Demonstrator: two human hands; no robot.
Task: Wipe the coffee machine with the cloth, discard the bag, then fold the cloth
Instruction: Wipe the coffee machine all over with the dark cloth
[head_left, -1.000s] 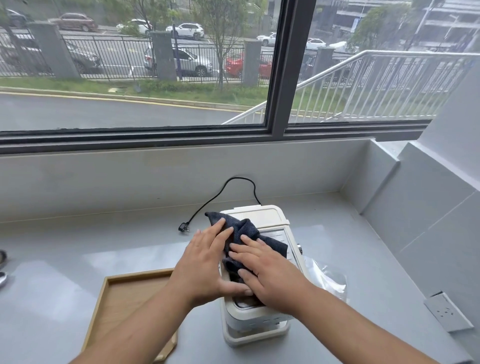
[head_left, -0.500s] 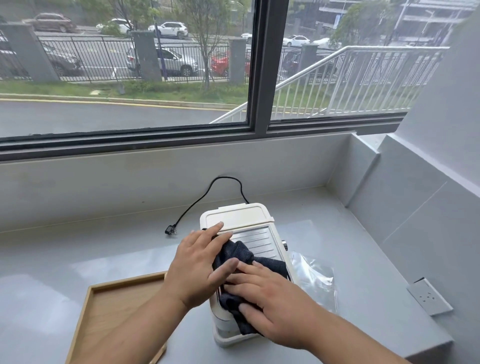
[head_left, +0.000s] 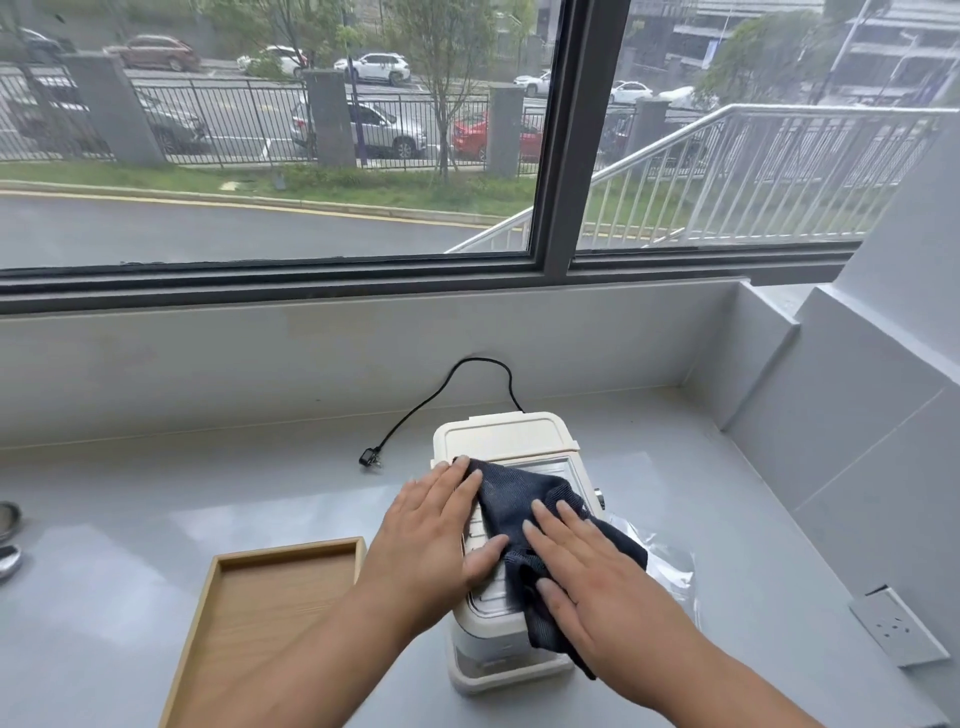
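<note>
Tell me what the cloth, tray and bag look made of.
Cloth: dark woven fabric, fine ribbed texture, matte, drapes limp. Tray: light wood or wood veneer, visible grain, satin. Bag: thin clear plastic film, glossy, crinkled.

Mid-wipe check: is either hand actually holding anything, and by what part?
No closed grip. The right hand presses flat on the cloth's near end; the left hand lies flat on the coffee machine, thumb touching cloth.
</note>
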